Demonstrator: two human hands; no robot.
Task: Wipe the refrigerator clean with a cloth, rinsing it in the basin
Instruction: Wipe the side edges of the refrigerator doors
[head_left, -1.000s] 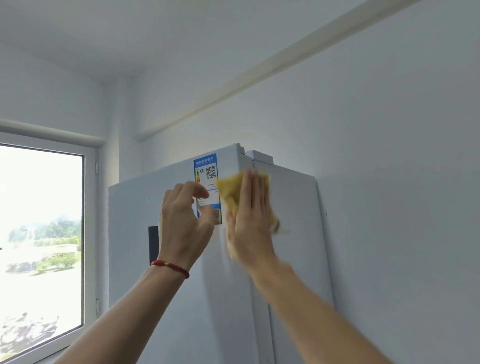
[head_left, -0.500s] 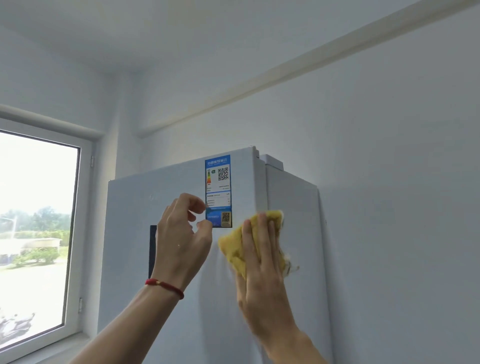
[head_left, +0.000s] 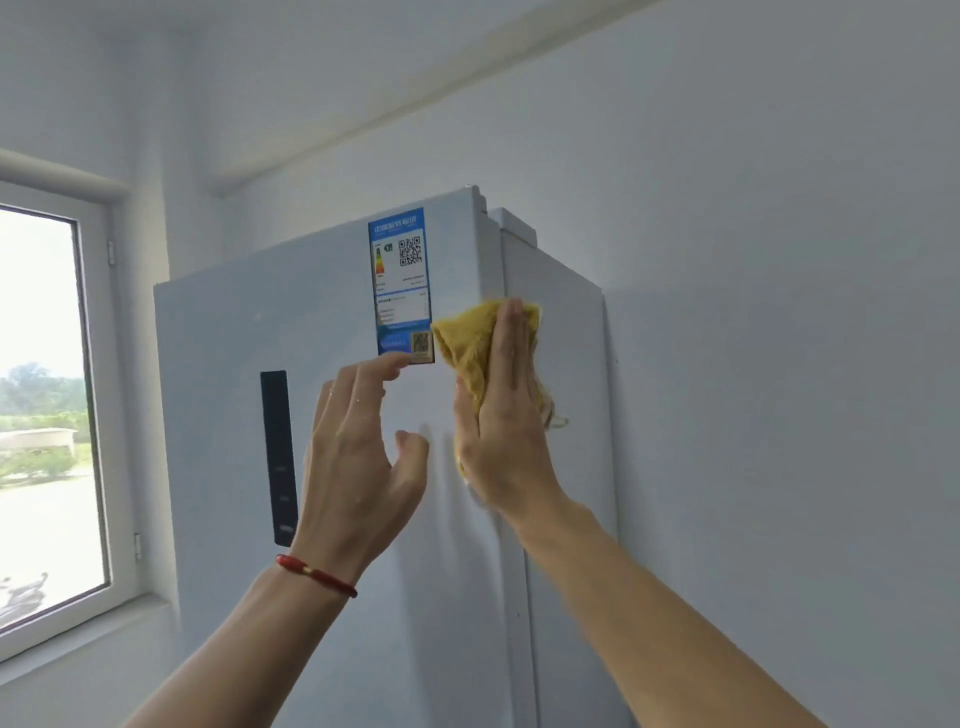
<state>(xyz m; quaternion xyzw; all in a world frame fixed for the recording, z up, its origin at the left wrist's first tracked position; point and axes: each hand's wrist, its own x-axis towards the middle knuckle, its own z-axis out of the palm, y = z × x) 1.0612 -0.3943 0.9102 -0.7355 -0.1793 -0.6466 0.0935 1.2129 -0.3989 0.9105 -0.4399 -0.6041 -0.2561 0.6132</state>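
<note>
Higher now, right hand (head_left: 511, 415) flattens yellow cloth (head_left: 467, 338) (crumpled) against refrigerator (head_left: 322, 322); left hand (head_left: 358, 457) spread.

— What does the refrigerator (head_left: 322, 322) look like?

— A tall white cabinet standing upright in the corner, its front door facing the fingers (head_left: 511, 343) of the right hand (head_left: 506, 415). A blue energy label (head_left: 402, 283) with QR codes sits near the top of the door, and a narrow black panel (head_left: 279, 457) runs vertically lower down, left of the left hand (head_left: 358, 462).

— And the cloth (head_left: 467, 343)?

— Yellow, crumpled, pressed flat against the door's right edge under the straight right fingers. It bulges out to the left of them, just beside the label's lower corner, and a frayed bit shows to their right.

— The basin?

— Out of sight.
</note>
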